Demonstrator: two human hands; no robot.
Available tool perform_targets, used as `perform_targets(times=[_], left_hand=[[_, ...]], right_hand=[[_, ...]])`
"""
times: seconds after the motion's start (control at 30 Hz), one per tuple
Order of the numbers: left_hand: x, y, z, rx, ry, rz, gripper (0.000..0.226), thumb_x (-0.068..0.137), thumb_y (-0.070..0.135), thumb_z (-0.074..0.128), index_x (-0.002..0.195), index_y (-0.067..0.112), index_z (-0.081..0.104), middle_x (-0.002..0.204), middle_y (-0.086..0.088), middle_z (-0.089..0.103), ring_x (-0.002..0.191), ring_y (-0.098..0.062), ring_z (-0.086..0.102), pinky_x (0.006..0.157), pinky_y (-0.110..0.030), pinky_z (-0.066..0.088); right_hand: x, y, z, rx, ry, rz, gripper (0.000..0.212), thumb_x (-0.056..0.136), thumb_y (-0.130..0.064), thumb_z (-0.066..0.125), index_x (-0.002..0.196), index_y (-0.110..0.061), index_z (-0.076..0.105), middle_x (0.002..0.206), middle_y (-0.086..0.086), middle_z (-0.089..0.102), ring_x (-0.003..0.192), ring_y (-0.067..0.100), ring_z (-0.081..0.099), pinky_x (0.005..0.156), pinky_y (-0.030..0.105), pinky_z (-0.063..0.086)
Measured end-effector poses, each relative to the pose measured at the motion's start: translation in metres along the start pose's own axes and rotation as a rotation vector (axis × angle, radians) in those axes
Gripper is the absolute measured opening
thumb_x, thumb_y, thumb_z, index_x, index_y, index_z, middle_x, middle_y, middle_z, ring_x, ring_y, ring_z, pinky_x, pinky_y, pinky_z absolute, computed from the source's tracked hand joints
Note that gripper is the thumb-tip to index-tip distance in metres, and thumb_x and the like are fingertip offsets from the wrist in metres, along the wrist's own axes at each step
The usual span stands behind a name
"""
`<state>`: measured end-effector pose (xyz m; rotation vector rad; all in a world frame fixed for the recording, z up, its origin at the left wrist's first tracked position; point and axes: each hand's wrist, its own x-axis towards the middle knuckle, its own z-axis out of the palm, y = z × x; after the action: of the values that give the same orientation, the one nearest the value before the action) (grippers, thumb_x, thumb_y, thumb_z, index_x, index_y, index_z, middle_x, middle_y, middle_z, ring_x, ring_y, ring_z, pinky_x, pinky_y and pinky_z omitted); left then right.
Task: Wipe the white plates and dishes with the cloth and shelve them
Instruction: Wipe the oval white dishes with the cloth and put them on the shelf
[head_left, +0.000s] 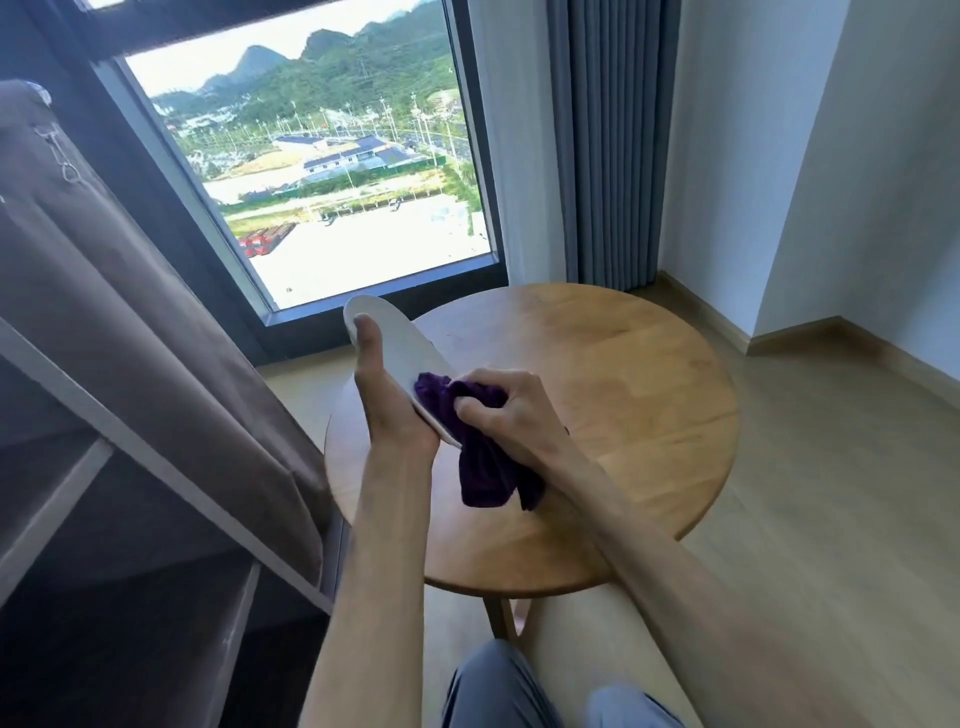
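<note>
At the far left stands a shelf unit (130, 467) with pale rails and a brown fabric cover (130, 312) drawn partly aside, its dark compartments open toward the person. This is presumably where the wiped piece belongs.

Just right of it, the left hand (389, 400) holds a white plate (384, 332) tilted steeply on edge, above the left edge of the round wooden table (597, 389) and not touching it. The thumb lies straight along the near face and reaches the upper rim; the fingers are behind the plate and hidden, so the grip reads as a clamp between thumb and palm side, though how the back fingers lie cannot be told.

Further right, the right hand (514, 410) has its fingers curled tight round a bunched purple cloth (467, 431), pressing the wad against the lower part of the plate's face while the loose end hangs down toward the tabletop.

To do this step well, I judge the cloth should sweep the whole face, including the strip under the left thumb, which means shifting that thumb or turning the plate. The back and rim need the same pass. A steep, one-handed hold could slip under firm rubbing, so pressure should be met squarely by the supporting hand. No other plates show on the table.
</note>
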<state>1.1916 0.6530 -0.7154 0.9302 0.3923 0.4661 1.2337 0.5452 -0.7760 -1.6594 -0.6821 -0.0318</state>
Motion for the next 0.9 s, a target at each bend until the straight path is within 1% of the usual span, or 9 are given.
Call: perform_targets(times=[0.23, 0.37, 0.43, 0.47, 0.53, 0.6, 0.7, 0.8, 0.9], left_hand=[[-0.011, -0.015, -0.027, -0.045, 0.031, 0.045, 0.061, 0.079, 0.070, 0.059, 0.109, 0.019, 0.071, 0.088, -0.006, 0.072, 0.081, -0.025, 0.070, 0.068, -0.037, 0.058], [-0.010, -0.008, -0.040, -0.174, 0.064, 0.182, 0.068, 0.083, 0.069, 0.057, 0.131, 0.021, 0.064, 0.103, -0.005, 0.073, 0.092, -0.026, 0.073, 0.075, -0.041, 0.059], [-0.007, 0.001, -0.035, -0.212, 0.106, 0.235, 0.059, 0.084, 0.068, 0.056, 0.123, 0.025, 0.065, 0.091, 0.002, 0.075, 0.085, -0.019, 0.074, 0.070, -0.035, 0.059], [-0.005, 0.004, -0.030, -0.233, 0.119, 0.259, 0.055, 0.085, 0.066, 0.055, 0.122, 0.026, 0.064, 0.087, 0.005, 0.075, 0.084, -0.016, 0.073, 0.069, -0.032, 0.058], [-0.007, 0.010, -0.019, -0.241, 0.116, 0.291, 0.050, 0.085, 0.060, 0.055, 0.121, 0.026, 0.062, 0.084, 0.008, 0.075, 0.085, -0.014, 0.072, 0.070, -0.030, 0.058], [-0.013, 0.013, -0.014, -0.168, 0.076, 0.299, 0.051, 0.084, 0.051, 0.060, 0.125, 0.021, 0.060, 0.096, 0.001, 0.072, 0.092, -0.017, 0.069, 0.075, -0.032, 0.058], [-0.024, 0.014, -0.030, -0.009, 0.145, 0.359, 0.056, 0.076, 0.029, 0.069, 0.131, 0.023, 0.059, 0.117, -0.004, 0.067, 0.108, -0.021, 0.066, 0.080, -0.032, 0.060], [-0.031, 0.025, -0.061, 0.049, 0.296, 0.417, 0.073, 0.069, 0.021, 0.072, 0.140, 0.022, 0.052, 0.130, -0.007, 0.063, 0.119, -0.027, 0.064, 0.087, -0.037, 0.062], [-0.036, 0.049, -0.074, 0.157, 0.266, 0.467, 0.085, 0.071, 0.024, 0.070, 0.150, 0.021, 0.040, 0.137, -0.010, 0.056, 0.121, -0.027, 0.061, 0.090, -0.042, 0.062]], right_hand=[[0.019, 0.025, -0.006, -0.430, 0.166, 0.175, 0.023, 0.084, -0.038, 0.063, 0.099, -0.027, 0.076, 0.091, 0.000, 0.072, 0.089, 0.027, 0.065, 0.077, 0.038, 0.053], [0.035, 0.030, -0.014, -0.710, 0.155, 0.438, 0.032, 0.099, -0.042, 0.051, 0.120, -0.025, 0.070, 0.137, 0.016, 0.055, 0.136, 0.036, 0.041, 0.111, 0.047, 0.028], [0.031, 0.015, -0.007, -0.456, 0.294, 0.348, 0.046, 0.104, -0.047, 0.039, 0.135, -0.023, 0.063, 0.152, 0.014, 0.047, 0.146, 0.032, 0.033, 0.118, 0.048, 0.020], [0.028, 0.004, -0.002, -0.197, 0.344, 0.305, 0.049, 0.102, -0.050, 0.037, 0.135, -0.024, 0.062, 0.149, 0.010, 0.051, 0.142, 0.029, 0.042, 0.117, 0.046, 0.027], [0.019, -0.017, 0.013, 0.341, 0.270, 0.418, 0.039, 0.094, -0.054, 0.046, 0.122, -0.030, 0.059, 0.131, 0.004, 0.062, 0.116, 0.025, 0.064, 0.101, 0.044, 0.053], [0.011, -0.031, 0.027, 0.672, 0.150, 0.528, 0.029, 0.093, -0.030, 0.060, 0.121, -0.021, 0.054, 0.121, 0.010, 0.063, 0.101, 0.029, 0.069, 0.077, 0.040, 0.063], [0.011, -0.044, 0.029, 0.748, 0.260, 0.520, 0.043, 0.090, 0.003, 0.063, 0.129, -0.010, 0.049, 0.123, 0.016, 0.060, 0.107, 0.033, 0.064, 0.067, 0.035, 0.061], [0.020, -0.059, 0.022, 0.615, 0.252, 0.443, 0.034, 0.088, 0.002, 0.065, 0.113, -0.020, 0.058, 0.114, 0.013, 0.063, 0.095, 0.031, 0.066, 0.066, 0.039, 0.063], [0.040, -0.091, 0.028, 0.544, 0.214, 0.366, 0.033, 0.092, -0.001, 0.061, 0.116, -0.024, 0.064, 0.116, 0.011, 0.064, 0.093, 0.029, 0.065, 0.074, 0.048, 0.062]])
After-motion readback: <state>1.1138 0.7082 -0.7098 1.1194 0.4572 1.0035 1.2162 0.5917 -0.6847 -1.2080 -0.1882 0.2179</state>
